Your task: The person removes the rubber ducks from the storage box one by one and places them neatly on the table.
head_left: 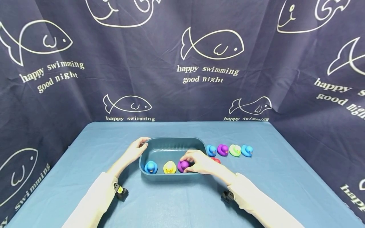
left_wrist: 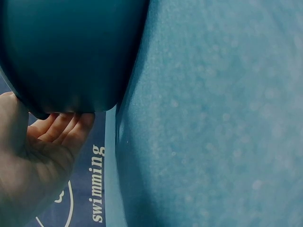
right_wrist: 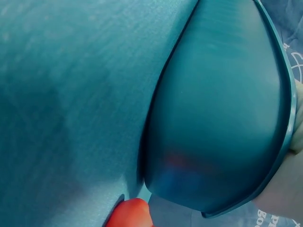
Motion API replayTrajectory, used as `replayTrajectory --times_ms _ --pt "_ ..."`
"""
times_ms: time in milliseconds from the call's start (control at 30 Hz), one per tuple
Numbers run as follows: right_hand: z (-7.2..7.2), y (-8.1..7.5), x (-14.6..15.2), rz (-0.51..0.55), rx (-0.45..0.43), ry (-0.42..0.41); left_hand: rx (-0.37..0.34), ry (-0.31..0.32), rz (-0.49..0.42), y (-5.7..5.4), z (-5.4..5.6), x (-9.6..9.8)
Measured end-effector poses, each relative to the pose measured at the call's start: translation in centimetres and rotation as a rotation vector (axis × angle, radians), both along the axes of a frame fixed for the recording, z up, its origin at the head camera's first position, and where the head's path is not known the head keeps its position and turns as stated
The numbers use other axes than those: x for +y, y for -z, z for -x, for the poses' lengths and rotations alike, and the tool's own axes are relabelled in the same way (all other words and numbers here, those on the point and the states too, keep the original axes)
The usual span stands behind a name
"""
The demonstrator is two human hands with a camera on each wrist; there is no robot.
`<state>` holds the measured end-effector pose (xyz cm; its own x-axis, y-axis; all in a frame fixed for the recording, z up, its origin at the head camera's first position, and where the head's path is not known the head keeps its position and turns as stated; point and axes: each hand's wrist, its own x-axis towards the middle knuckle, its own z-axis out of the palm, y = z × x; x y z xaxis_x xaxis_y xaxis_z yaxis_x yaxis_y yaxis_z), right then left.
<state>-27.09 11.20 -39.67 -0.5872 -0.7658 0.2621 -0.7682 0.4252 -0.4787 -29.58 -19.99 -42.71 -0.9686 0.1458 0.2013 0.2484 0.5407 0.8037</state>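
Pinching a purple duck (head_left: 183, 166) inside the bin (head_left: 165, 178), our right hand (head_left: 198, 162) is working near the front wall while our left hand (head_left: 137, 148) is gripping the back-left corner; we are risking toppling the yellow duck (head_left: 169, 167) by nudging leftward.

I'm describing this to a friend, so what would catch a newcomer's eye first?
Probably the bright blue duck, yellow duck and purple duck along the near side inside the dark teal tub, the last gripped by the right hand. Four more ducks form a row right of the tub. Behind, white fish drawings stand out on the navy curtain.
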Motion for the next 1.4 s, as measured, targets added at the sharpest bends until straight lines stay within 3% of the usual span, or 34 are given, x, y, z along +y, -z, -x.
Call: replayTrajectory --times_ms 267,533,700,1000,1400 --pt "-0.1 -0.2 0.0 -0.026 0.004 -0.015 0.012 -0.003 0.014 0.1 0.0 0.0" --pt "-0.2 -0.2 0.1 0.028 -0.071 -0.008 0.01 0.007 0.01 0.0 0.0 -0.2" --pt "-0.3 -0.3 0.3 0.088 -0.087 -0.049 0.016 0.011 0.021 0.0 -0.1 -0.1" --pt "-0.3 -0.8 0.8 0.135 0.047 -0.081 0.027 0.005 0.019 0.1 0.1 -0.1" --pt "-0.7 -2.0 2.3 0.175 0.067 -0.014 0.019 -0.003 0.02 0.2 0.1 -0.1"
